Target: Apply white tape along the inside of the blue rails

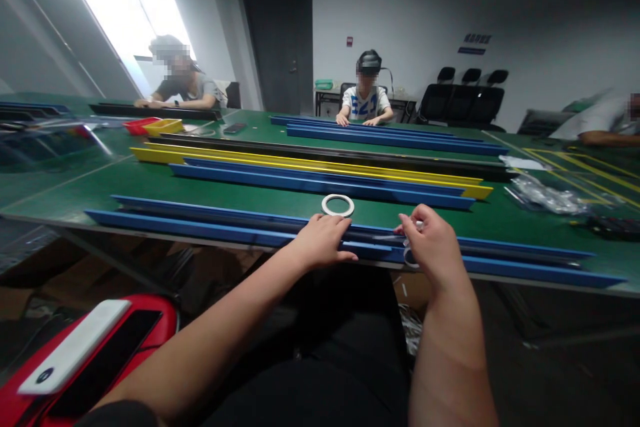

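Observation:
A long blue channel-shaped rail [200, 225] lies along the table's near edge. My left hand [324, 240] rests across its middle, fingers stretched over it and thumb apart. To the right, my right hand [431, 240] is closed in a pinch above the same rail. A thin pale strip of tape [387, 237] runs left from its fingers. Below them shows part of a small white ring [411, 257], perhaps a tape roll; the hand covers the rest. Just behind my left hand, a white tape roll [337, 197] lies flat on the green tabletop.
Beyond lie more blue rails [320, 183], yellow rails [150, 155] and black rails [440, 164]. Clear plastic bags [543, 195] lie right. Red and yellow trays [163, 127] stand left. Co-workers sit around the table. A red seat [155, 327] beside me bears a white device and a dark phone.

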`<state>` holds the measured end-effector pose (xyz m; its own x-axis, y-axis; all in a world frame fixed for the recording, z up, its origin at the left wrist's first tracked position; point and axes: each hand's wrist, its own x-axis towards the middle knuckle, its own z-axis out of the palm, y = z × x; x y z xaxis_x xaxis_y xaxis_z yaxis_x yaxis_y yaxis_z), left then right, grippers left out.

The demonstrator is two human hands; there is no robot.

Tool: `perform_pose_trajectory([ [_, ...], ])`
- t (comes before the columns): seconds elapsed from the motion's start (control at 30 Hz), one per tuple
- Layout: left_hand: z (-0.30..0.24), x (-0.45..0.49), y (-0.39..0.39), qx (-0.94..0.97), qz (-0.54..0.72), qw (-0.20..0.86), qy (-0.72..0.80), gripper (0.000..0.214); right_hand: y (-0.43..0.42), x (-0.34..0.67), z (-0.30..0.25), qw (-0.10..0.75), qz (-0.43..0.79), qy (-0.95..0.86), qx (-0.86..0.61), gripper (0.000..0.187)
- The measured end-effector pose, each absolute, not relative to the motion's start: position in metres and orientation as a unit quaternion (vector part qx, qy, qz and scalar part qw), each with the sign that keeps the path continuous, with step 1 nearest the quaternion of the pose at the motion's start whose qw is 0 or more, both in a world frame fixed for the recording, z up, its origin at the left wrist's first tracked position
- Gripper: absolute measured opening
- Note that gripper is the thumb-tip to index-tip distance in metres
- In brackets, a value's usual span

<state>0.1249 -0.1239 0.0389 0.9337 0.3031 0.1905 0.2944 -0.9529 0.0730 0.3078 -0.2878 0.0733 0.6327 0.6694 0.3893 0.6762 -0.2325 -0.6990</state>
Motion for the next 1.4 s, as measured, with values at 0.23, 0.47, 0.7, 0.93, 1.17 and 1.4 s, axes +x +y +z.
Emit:
perform_pose_trajectory([
  [0.23, 0.035, 0.175, -0.152, 0.976, 0.097, 0.029, 0.191, 0.08, -0.29, 0.317, 0.071, 0.405, -0.023, -0.421, -0.811, 0.024],
  [0.47, 0.034, 0.174, -0.149, 0.977, 0.126, 0.006, 0.175, 0.072, -0.286, 0.326, 0.059, 0.316, 0.068, -0.513, -0.795, 0.023],
  [0.7, 0.034, 0.174, -0.148, 0.977, 0.13, 0.007, 0.171, 0.07, -0.288, 0.328, 0.047, 0.26, 0.101, -0.524, -0.805, 0.019],
  [0.93, 0.037, 0.16, -0.139, 0.976, 0.129, 0.008, 0.175, 0.068, -0.293, 0.336, 0.046, 0.255, 0.123, -0.524, -0.803, 0.023],
  [1.17, 0.038, 0.118, -0.113, 0.975, 0.107, 0.004, 0.195, 0.071, -0.293, 0.326, 0.053, 0.272, 0.15, -0.543, -0.78, 0.025],
  [1.4, 0.04, 0.077, -0.08, 0.972, 0.089, 0.01, 0.217, 0.077, -0.284, 0.323, 0.055, 0.305, 0.07, -0.57, -0.76, 0.026],
])
